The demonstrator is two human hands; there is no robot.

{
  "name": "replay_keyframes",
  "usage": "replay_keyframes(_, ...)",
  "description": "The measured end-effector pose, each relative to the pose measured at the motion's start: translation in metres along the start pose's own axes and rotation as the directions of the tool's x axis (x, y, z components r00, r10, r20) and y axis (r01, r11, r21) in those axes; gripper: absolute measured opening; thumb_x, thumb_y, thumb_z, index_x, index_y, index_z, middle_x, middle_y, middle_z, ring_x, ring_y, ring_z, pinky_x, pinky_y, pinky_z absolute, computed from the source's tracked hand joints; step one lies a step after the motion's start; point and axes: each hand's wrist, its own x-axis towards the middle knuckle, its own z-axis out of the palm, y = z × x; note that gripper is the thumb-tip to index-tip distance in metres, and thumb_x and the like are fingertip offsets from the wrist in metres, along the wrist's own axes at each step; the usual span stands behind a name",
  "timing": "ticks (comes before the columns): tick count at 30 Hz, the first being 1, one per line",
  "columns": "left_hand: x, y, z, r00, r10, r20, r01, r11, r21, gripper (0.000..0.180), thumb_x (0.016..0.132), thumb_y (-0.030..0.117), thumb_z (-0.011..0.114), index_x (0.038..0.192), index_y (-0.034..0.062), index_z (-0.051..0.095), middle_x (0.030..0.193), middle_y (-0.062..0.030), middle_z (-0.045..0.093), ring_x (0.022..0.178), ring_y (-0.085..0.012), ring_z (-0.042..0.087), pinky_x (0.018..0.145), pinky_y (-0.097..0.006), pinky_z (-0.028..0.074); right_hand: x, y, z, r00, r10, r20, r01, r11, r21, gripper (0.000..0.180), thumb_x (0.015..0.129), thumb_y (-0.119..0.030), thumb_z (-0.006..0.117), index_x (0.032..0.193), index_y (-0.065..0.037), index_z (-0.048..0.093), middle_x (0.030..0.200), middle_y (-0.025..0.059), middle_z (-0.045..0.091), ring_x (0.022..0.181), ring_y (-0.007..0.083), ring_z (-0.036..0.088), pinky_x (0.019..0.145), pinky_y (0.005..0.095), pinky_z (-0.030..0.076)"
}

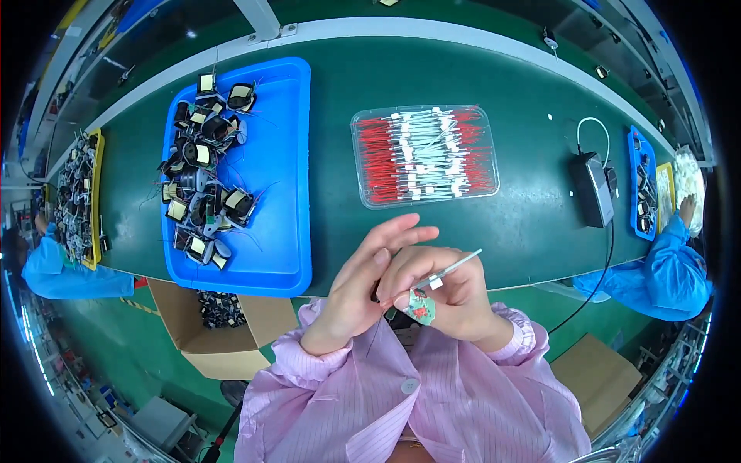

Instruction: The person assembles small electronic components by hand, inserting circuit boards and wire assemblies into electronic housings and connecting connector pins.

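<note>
My left hand and my right hand meet in front of my chest, just off the table's near edge. Between my right thumb and fingers is a thin red-ended wire in a pale sleeve with a small white tab; its pale end points up and right. A green floral wrap covers the right thumb's tip. My left hand's upper fingers stretch out, while its lower part closes around a small dark part, mostly hidden between my hands. From there a thin dark wire hangs down. The red end reaches toward the dark part.
A clear tray of red-and-pale wires lies ahead on the green table. Left, a blue tray carries several black wired coils. A black box with a cable stands right. Below left is a cardboard box. Co-workers' blue sleeves flank both sides.
</note>
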Motion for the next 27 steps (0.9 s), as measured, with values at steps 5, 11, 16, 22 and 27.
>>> replay_keyframes(5, -0.002, -0.001, -0.007, 0.983, 0.06, -0.176, -0.068, 0.997, -0.035, 0.037, 0.095, 0.012, 0.039, 0.129, -0.0006, 0.043, 0.129, -0.0173, 0.049, 0.105, -0.0196, 0.052, 0.088, -0.032, 0.044, -0.005, 0.003, -0.003, 0.991, -0.092, -0.095, 0.092, 0.996, 0.0, 0.012, 0.085, 0.003, 0.063, 0.096, 0.005, 0.059, 0.09, 0.012, 0.063, 0.085, 0.0158, 0.061, 0.076, 0.0277, 0.049)
replay_keyframes(11, -0.01, 0.013, -0.011, 0.928, 0.369, -0.055, -0.301, 0.827, 0.474, 0.044, 0.082, -0.008, 0.044, 0.127, -0.0041, 0.046, 0.131, -0.0177, 0.048, 0.118, -0.0252, 0.051, 0.097, -0.037, 0.042, -0.008, -0.008, -0.003, 0.985, -0.098, -0.141, 0.106, 0.993, 0.053, 0.01, 0.086, 0.001, 0.063, 0.094, 0.005, 0.057, 0.089, 0.0136, 0.06, 0.078, 0.0174, 0.062, 0.07, 0.0297, 0.052)
replay_keyframes(16, -0.012, 0.012, 0.006, 0.866, 0.49, -0.104, -0.306, 0.682, 0.664, 0.043, 0.075, -0.019, 0.05, 0.115, -0.0047, 0.056, 0.131, -0.019, 0.049, 0.115, -0.0275, 0.056, 0.087, -0.033, 0.05, -0.009, -0.008, 0.002, 0.991, -0.041, -0.126, 0.055, 0.992, 0.112, 0.011, 0.087, 0.001, 0.062, 0.095, 0.005, 0.057, 0.09, 0.0149, 0.061, 0.081, 0.0187, 0.062, 0.074, 0.0306, 0.053)
replay_keyframes(22, -0.016, 0.004, -0.01, 0.707, 0.698, 0.116, -0.344, 0.196, 0.918, 0.036, 0.07, -0.016, 0.061, 0.104, -0.0048, 0.06, 0.107, -0.0217, 0.063, 0.09, -0.0318, 0.067, 0.071, -0.033, 0.055, -0.005, -0.005, 0.005, 0.976, -0.075, -0.204, 0.078, 0.997, 0.006, 0.011, 0.084, 0.003, 0.062, 0.095, 0.005, 0.06, 0.095, 0.016, 0.062, 0.088, 0.0201, 0.062, 0.078, 0.0305, 0.052)
replay_keyframes(27, -0.011, 0.006, -0.005, 0.583, 0.716, 0.385, -0.363, -0.195, 0.911, 0.039, 0.064, -0.012, 0.067, 0.101, -0.0059, 0.057, 0.091, -0.0229, 0.067, 0.077, -0.036, 0.068, 0.066, -0.036, 0.055, -0.001, -0.011, 0.009, 0.94, -0.14, -0.311, 0.07, 0.972, -0.225, 0.011, 0.078, 0.006, 0.066, 0.088, 0.005, 0.062, 0.096, 0.0161, 0.063, 0.09, 0.0203, 0.062, 0.079, 0.0299, 0.052)
